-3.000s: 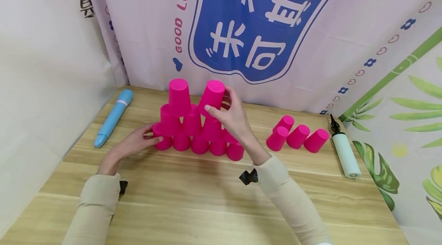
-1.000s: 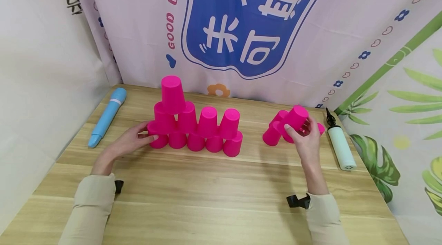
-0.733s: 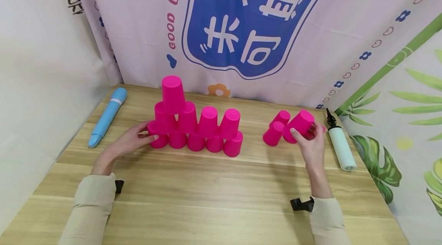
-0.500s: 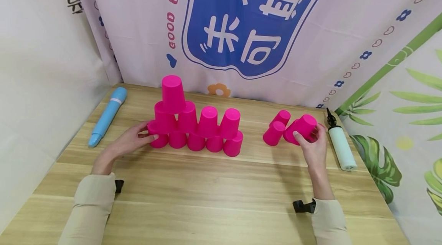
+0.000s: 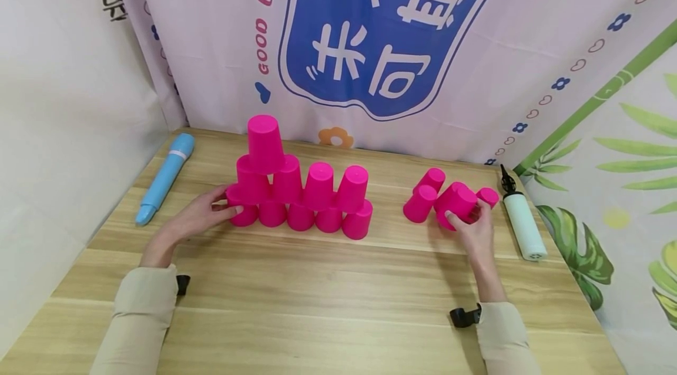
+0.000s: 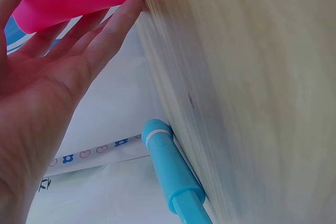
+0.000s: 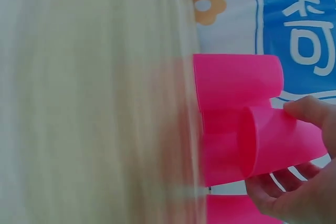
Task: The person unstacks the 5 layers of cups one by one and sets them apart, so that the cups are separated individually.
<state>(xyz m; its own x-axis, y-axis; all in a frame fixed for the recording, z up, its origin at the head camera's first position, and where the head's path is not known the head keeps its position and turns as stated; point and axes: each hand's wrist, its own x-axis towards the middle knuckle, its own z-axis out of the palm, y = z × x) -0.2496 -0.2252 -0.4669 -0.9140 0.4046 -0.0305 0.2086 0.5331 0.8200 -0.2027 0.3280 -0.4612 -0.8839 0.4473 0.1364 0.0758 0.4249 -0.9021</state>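
Observation:
Upside-down pink cups form a stack: several in the bottom row, several in a second row (image 5: 319,187), and one top cup (image 5: 266,144) at the left. My left hand (image 5: 198,215) holds the leftmost bottom cup (image 5: 243,216) from its side, thumb in front and fingers behind. At the right, my right hand (image 5: 478,237) grips another pink cup (image 7: 286,140) between thumb and fingers. In the right wrist view this cup is tilted, mouth toward the table and raised off it. Around it stand loose pink cups (image 5: 419,204), partly hidden by the held one.
On the left side of the wooden table (image 5: 296,304) lies a light-blue microphone-shaped tube (image 5: 166,178). A pale green hand pump (image 5: 523,227) with a black nozzle lies at the right edge. Printed curtains (image 5: 222,40) hang behind the table.
The right hand has carried its cup from the stack's third level rightward to the loose cups. In the last half second it shifts slightly left and lower. The left hand stays at its cup.

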